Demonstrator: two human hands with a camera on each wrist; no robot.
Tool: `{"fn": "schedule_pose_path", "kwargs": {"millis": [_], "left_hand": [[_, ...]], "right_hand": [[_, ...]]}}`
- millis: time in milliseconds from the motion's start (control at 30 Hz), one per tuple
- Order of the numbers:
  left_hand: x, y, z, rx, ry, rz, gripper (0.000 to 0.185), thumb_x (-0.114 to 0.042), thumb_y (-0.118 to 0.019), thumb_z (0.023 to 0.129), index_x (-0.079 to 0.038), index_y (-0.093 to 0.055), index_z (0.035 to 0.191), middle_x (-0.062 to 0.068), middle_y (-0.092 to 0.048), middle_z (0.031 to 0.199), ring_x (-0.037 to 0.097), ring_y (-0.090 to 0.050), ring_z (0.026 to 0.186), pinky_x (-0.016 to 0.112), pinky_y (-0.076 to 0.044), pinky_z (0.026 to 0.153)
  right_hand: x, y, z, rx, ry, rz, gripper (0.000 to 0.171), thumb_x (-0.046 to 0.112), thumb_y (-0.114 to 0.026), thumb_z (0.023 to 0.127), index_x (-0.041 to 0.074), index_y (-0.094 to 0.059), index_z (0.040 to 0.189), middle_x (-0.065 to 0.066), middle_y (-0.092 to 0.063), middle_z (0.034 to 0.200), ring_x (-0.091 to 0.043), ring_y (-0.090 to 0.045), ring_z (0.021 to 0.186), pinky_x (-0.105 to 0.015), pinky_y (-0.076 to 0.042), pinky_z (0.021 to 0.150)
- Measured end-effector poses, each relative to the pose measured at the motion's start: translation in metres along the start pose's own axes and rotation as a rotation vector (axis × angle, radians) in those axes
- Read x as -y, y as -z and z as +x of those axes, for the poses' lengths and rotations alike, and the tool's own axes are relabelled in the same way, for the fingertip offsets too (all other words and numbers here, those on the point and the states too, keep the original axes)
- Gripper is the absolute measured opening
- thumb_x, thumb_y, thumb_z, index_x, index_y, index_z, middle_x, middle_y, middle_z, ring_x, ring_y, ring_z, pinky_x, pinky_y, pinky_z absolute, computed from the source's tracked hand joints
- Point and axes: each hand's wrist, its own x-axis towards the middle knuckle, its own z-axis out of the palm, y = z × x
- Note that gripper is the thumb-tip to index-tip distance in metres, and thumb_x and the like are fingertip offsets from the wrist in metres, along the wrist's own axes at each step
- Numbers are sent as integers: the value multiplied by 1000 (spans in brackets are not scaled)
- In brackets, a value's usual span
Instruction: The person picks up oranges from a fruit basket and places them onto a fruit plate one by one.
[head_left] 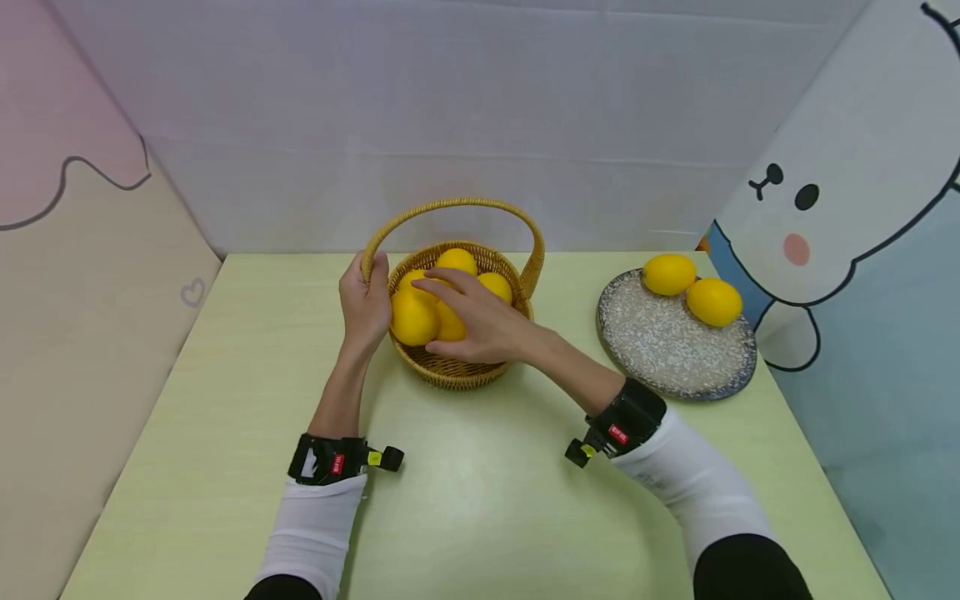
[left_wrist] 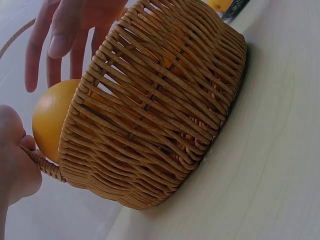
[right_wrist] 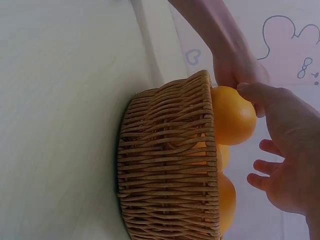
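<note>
My left hand (head_left: 365, 304) grips the handle of a woven wicker basket (head_left: 457, 379) at its left end. Several yellow lemons (head_left: 414, 318) fill the basket. Over them, reaching in from the right, is my right hand (head_left: 487, 321), its fingers spread and extended. In the right wrist view the right thumb (right_wrist: 257, 92) lies right at the top of one lemon (right_wrist: 233, 115), while the other fingers stand apart from it. From the left wrist view, the right fingers (left_wrist: 75, 50) hang loosely above a lemon (left_wrist: 55, 117) at the rim.
To the right, a speckled grey plate (head_left: 667, 358) with a dark rim holds two lemons (head_left: 714, 302) near its back edge. Both it and the basket stand on a pale yellow-green table (head_left: 480, 500). A white wall (head_left: 480, 108) rises just behind the basket.
</note>
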Motion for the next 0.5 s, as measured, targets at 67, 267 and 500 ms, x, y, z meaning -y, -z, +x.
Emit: {"fn": "schedule_pose_path", "kwargs": {"millis": [67,267,500], "left_hand": [[1,0,0,1,-4,-1,38,-33,-53,121,-17,-52,87,-12,-37,66,6,-31,53,20,-20,49],[2,0,1,-5,-13,3,39,-32,-53,122,-18,-51,85,-11,-36,66,5,-30,53,20,-20,49],[2,-1,2,-13,-19,-5,39,-29,-55,121,-18,-49,84,-12,-35,65,5,-29,54,20,-19,50]], "right_hand": [[-1,-3,4,15,-11,-2,86,35,-87,101,12,-43,171,-20,-40,178,-39,-42,165,-55,-42,135],[-3,-11,14,61,-33,9,89,32,-88,101,8,-40,173,-19,-38,180,-38,-42,166,-51,-37,139],[-2,-18,22,75,-31,27,88,29,-88,101,6,-41,172,-19,-41,177,-37,-43,165,-49,-36,140]]}}
